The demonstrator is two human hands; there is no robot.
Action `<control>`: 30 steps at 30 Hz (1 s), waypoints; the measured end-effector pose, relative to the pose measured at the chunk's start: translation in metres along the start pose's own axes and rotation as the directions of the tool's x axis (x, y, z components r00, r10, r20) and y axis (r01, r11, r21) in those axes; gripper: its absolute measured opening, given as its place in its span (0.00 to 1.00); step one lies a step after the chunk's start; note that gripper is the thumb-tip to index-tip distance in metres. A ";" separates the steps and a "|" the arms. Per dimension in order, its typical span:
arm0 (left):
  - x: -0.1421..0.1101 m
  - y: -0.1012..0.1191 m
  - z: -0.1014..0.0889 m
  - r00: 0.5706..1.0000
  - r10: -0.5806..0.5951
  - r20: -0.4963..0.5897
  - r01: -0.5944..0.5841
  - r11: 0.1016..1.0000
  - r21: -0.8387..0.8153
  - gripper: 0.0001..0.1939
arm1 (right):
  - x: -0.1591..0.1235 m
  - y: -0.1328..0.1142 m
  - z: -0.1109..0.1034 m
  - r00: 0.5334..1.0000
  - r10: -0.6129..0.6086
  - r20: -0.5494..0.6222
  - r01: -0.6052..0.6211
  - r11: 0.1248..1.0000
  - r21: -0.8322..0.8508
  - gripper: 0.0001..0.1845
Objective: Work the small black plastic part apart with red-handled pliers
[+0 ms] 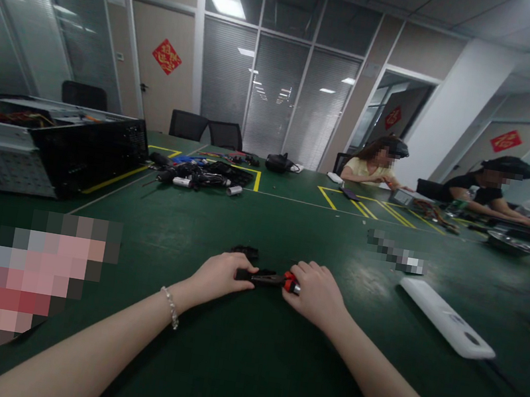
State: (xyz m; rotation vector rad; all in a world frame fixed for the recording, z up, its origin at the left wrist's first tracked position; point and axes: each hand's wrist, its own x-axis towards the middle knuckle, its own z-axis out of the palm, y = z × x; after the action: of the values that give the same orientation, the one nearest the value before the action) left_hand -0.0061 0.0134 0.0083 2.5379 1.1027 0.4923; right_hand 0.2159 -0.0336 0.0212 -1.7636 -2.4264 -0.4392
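Note:
Fingers and thumb of my left hand (220,275) pinch one end of a dark, narrow black piece (267,280) just above the green table (228,367). My right hand (315,292) is closed around a red tool with a silvery end (290,282), whose kind I cannot make out. The tool meets the right end of the black piece; whether they are joined is hidden by the fingers. Close behind my left hand lies a small black part (245,250). A beaded bracelet is on my left wrist.
An opened computer case (85,153) stands at the left. Further back lies a heap of black tools and parts (211,173). A white power strip (447,319) with a cable is at the right. Beyond it sit a metal bowl (512,244) and several people.

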 end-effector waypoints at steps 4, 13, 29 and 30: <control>0.000 -0.001 0.002 1.000 -0.008 -0.002 0.009 1.000 0.003 0.17 | 0.000 0.000 -0.002 0.999 -0.024 -0.028 0.024 1.000 -0.017 0.17; 0.001 -0.002 0.002 1.000 -0.005 0.001 0.005 1.000 0.018 0.18 | 0.003 0.001 0.003 1.000 0.001 0.018 0.000 0.999 -0.040 0.13; 0.001 -0.001 0.002 1.000 -0.018 0.011 0.018 1.000 -0.001 0.17 | 0.003 -0.001 -0.001 0.999 0.008 0.040 -0.007 1.000 -0.027 0.13; 0.001 -0.001 0.002 1.000 -0.017 0.010 0.017 1.000 0.001 0.17 | 0.003 -0.001 -0.002 0.999 0.006 0.037 -0.004 0.999 -0.031 0.13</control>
State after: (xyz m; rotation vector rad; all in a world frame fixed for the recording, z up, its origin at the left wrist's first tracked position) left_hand -0.0055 0.0149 0.0065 2.5264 1.1206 0.4747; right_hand 0.2142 -0.0319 0.0235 -1.8057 -2.4527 -0.4505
